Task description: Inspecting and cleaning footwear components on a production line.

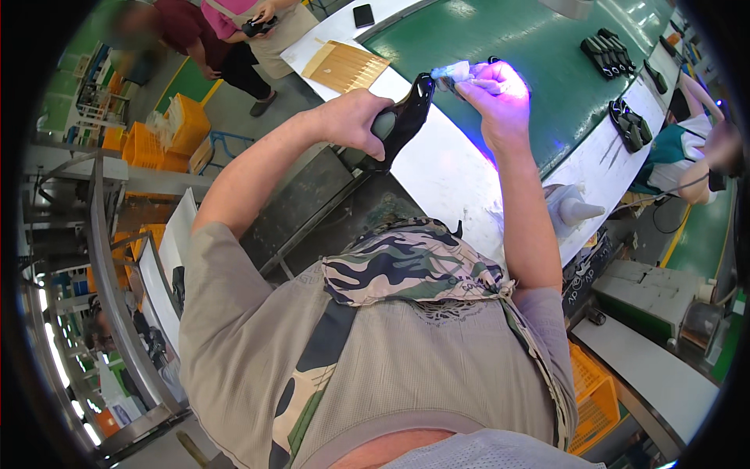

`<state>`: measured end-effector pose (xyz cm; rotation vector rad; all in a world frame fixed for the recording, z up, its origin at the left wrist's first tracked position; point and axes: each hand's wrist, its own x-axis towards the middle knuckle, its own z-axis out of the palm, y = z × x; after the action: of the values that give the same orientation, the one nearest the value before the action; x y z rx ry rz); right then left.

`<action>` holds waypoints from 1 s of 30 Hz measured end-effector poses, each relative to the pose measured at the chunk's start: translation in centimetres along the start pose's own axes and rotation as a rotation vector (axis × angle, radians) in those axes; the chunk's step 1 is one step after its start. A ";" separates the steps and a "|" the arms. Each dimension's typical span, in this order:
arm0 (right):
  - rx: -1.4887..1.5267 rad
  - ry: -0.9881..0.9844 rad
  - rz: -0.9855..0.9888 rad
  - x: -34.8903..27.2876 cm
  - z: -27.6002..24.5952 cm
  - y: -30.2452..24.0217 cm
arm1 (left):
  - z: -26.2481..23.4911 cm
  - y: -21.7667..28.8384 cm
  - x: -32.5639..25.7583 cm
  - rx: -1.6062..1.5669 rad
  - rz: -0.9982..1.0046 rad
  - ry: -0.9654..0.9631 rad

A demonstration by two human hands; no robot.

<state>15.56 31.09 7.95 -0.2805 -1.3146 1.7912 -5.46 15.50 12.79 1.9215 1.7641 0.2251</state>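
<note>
My left hand (353,123) is closed round a glossy black shoe (412,117), thumb and fingers on either side of its grey-green end. The shoe is tilted, its narrow end up and to the right, above the edge of the white worktop (437,168). Pinched in my right hand (500,102) is a small pale-blue and white wad, cloth-like (451,72). It is at the shoe's narrow end; whether the two touch I cannot tell. Bright violet light falls over my right fingers and hides some detail.
Beyond the worktop runs a green belt (500,39) bearing black sandals (608,55). A ribbed tan sheet (344,66) and a black phone (363,16) lie at the far left. A white squeeze bottle (574,209) stands by my right forearm. Co-workers are at far left and right.
</note>
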 end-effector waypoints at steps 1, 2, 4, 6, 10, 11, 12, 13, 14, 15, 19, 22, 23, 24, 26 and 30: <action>0.000 -0.008 0.004 0.3 0.4 0.5 | -0.2 -0.5 -0.5 -0.025 0.004 -0.018; -0.026 -0.020 -0.010 0.6 0.7 1.0 | -0.3 -1.0 -0.9 -0.051 0.008 -0.037; -0.050 -0.043 -0.018 1.0 1.8 1.6 | -0.6 -1.8 -1.8 -0.140 -0.011 -0.043; -0.103 -0.074 -0.036 1.1 3.0 2.1 | -0.6 -2.9 -2.7 -0.230 -0.030 -0.049; -0.093 -0.125 0.017 1.6 4.7 3.6 | -0.2 -4.7 -4.4 -0.506 -0.024 -0.039; -0.078 -0.143 0.019 1.6 5.0 4.0 | 0.0 -5.3 -4.6 -0.608 -0.056 -0.058; -0.063 -0.162 0.022 1.7 5.3 4.4 | 0.0 -5.6 -4.9 -0.709 -0.090 -0.075; -0.060 -0.167 0.028 1.7 5.7 4.8 | -0.3 -6.0 -5.3 -0.706 -0.172 -0.123; -0.053 -0.181 0.036 1.8 6.0 5.1 | -0.3 -6.1 -5.7 -0.711 -0.179 -0.120; -0.046 -0.193 0.043 1.9 6.4 5.5 | -0.3 -5.9 -6.1 -0.781 -0.182 -0.095; -0.047 -0.209 0.075 1.9 7.3 7.1 | 0.8 -8.0 -7.0 -0.910 -0.225 -0.083; -0.071 -0.206 0.086 1.8 7.9 7.9 | 1.1 -7.8 -7.4 -1.035 -0.239 -0.041; -0.069 -0.209 0.091 1.6 8.1 8.2 | 1.2 -7.6 -7.5 -1.111 -0.223 -0.007; -0.069 -0.217 0.096 1.6 8.2 8.5 | 1.3 -7.6 -7.6 -1.114 -0.225 -0.006; -0.045 -0.221 0.114 1.3 8.5 8.9 | 1.5 -7.8 -7.7 -1.230 -0.237 -0.004; 0.031 -0.231 0.150 1.3 8.7 9.7 | 1.9 -9.5 -7.3 -1.308 -0.274 -0.049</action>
<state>4.45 25.70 3.57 -0.1614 -1.4572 2.0157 -14.01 8.10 8.26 0.7212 1.2330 0.9306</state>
